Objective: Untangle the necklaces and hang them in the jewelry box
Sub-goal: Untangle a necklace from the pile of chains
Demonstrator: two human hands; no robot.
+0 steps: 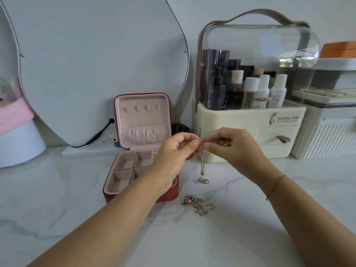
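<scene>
Necklaces dangle above the marble surface, their top pinched between the curled fingertips of the left hand and right hand, while another tangle lies below. Behind the left hand the red jewelry box stands open, its pink compartments bare. "Serious Life" marks the cream organizer holding bottles.

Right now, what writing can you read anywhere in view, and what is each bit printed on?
"Serious Life": on the cream front of the cosmetic organizer, beside a small figure logo.
The smaller print under that name is too small to read.
The labels on the white bottles inside the organizer are too small to read.
No other text shows.
</scene>
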